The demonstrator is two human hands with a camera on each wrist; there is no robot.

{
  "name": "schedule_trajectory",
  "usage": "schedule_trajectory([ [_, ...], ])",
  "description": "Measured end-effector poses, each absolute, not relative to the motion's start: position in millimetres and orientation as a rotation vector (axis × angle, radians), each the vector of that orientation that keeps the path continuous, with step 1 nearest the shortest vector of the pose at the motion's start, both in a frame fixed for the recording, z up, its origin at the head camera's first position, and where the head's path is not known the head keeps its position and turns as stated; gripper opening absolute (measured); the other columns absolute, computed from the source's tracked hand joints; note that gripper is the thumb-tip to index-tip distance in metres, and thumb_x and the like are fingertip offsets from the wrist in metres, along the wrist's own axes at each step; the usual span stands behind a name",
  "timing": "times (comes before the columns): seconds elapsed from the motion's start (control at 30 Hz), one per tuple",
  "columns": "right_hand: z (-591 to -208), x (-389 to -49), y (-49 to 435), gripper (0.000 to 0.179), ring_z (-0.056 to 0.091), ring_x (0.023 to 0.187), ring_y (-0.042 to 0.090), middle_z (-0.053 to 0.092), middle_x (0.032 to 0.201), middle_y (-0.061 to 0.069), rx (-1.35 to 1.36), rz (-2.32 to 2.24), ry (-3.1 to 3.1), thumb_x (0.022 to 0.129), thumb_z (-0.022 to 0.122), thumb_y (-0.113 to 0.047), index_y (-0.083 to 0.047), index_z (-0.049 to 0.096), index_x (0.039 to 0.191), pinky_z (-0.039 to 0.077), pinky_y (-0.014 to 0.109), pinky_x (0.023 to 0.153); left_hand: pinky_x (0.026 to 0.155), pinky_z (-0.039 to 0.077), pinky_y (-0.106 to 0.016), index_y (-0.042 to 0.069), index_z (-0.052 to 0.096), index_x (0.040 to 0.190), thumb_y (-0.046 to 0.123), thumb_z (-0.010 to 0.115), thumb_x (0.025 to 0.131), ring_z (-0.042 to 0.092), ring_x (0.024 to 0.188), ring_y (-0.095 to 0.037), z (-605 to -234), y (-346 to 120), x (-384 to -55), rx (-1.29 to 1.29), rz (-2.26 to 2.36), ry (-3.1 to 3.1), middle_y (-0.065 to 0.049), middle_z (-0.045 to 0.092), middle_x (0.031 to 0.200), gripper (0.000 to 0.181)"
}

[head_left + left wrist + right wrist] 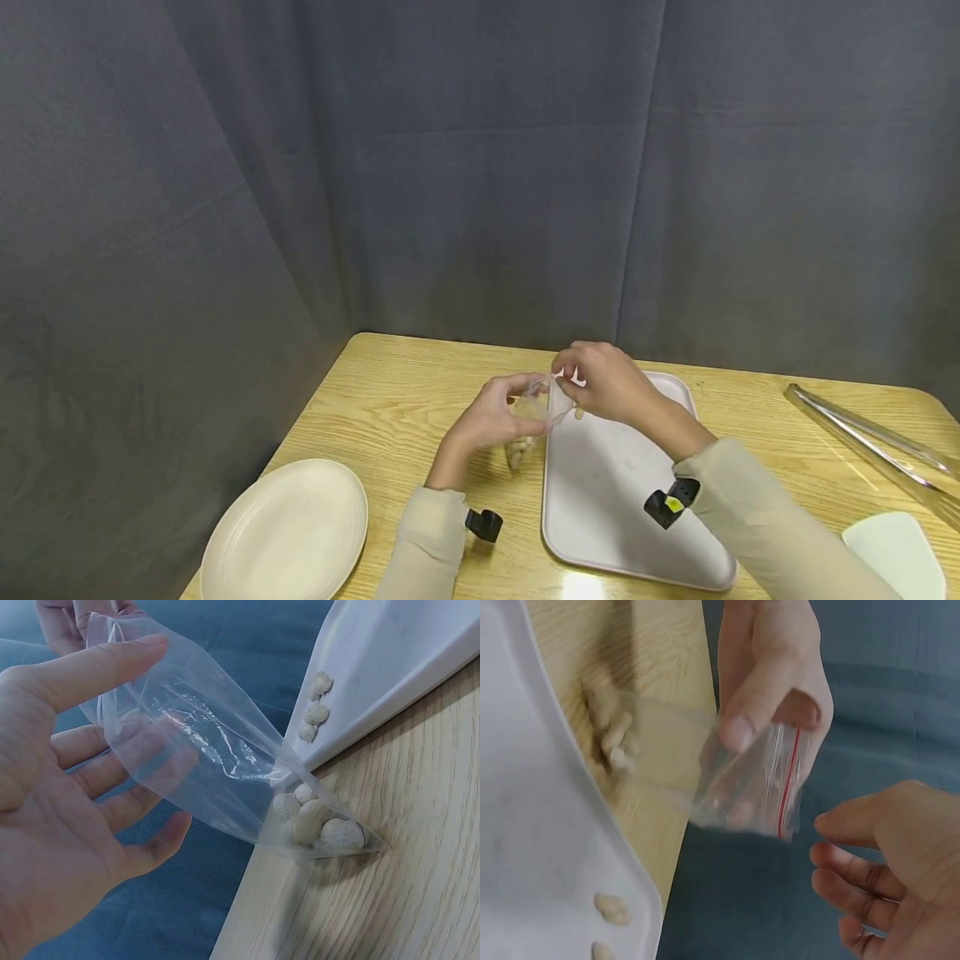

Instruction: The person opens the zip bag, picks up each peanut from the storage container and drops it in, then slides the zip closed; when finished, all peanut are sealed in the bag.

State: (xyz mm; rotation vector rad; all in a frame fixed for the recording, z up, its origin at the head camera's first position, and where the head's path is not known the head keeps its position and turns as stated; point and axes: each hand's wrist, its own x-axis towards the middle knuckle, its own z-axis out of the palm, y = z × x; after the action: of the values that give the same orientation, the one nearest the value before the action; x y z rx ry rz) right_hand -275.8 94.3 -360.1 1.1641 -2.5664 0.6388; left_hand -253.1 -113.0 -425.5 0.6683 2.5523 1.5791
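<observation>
My left hand (491, 415) holds a clear zip bag (217, 735) near its mouth, thumb on one side and fingers on the other. Several peanuts in their shells (309, 821) sit in the bag's lower corner, low over the wood beside the tray (600, 500). My right hand (609, 383) is at the bag's mouth. In the right wrist view its fingertips (832, 855) are loosely bent just off the red zip line (789, 784), with nothing between them. A few loose peanuts (613, 908) lie on the tray.
An oval plate (285, 533) is at the front left of the wooden table (420, 367). Metal tongs (862, 433) lie on the right, with a pale green flat piece (896, 550) in front of them. Dark curtains (480, 208) hang behind and to the left.
</observation>
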Motion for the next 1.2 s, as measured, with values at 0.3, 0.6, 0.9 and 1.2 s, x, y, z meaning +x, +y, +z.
schedule_trajectory([
  [0.3,-395,-308,129,0.009,0.059,0.065,0.015,0.065,0.074,0.001,1.005,0.662,-2.724,0.082,0.069,0.002,-0.002,0.073,0.089,0.050,0.035,0.059,0.105,0.038,-0.051,0.009,0.057,0.139,0.017,0.083,0.079,0.056,0.118,-0.020,-427,-113,-252,0.643,1.598,2.557,-0.010,0.066,0.126,0.066],
  [0.6,-446,-327,156,0.013,0.060,0.071,0.021,0.068,0.082,0.007,0.759,0.536,-2.955,0.083,0.072,-0.004,0.001,0.073,0.095,0.051,0.041,0.064,0.104,0.040,-0.046,0.010,0.055,0.141,0.017,0.084,0.080,0.055,0.118,-0.016,-427,-110,-248,0.634,1.562,2.571,-0.005,0.065,0.128,0.068],
  [0.9,-464,-330,160,0.007,0.054,0.068,0.019,0.066,0.080,0.004,0.680,0.528,-2.980,0.084,0.071,-0.002,-0.002,0.074,0.091,0.048,0.039,0.061,0.105,0.039,-0.045,0.011,0.055,0.141,0.018,0.084,0.080,0.055,0.120,-0.015,-428,-109,-248,0.642,1.556,2.564,-0.006,0.065,0.129,0.068],
  [1.2,-458,-325,162,0.005,0.055,0.067,0.018,0.066,0.078,0.003,0.685,0.544,-2.963,0.086,0.071,-0.005,-0.003,0.074,0.089,0.048,0.038,0.061,0.105,0.039,-0.046,0.012,0.056,0.141,0.019,0.084,0.079,0.054,0.121,-0.015,-429,-107,-250,0.635,1.551,2.568,-0.002,0.066,0.127,0.068],
])
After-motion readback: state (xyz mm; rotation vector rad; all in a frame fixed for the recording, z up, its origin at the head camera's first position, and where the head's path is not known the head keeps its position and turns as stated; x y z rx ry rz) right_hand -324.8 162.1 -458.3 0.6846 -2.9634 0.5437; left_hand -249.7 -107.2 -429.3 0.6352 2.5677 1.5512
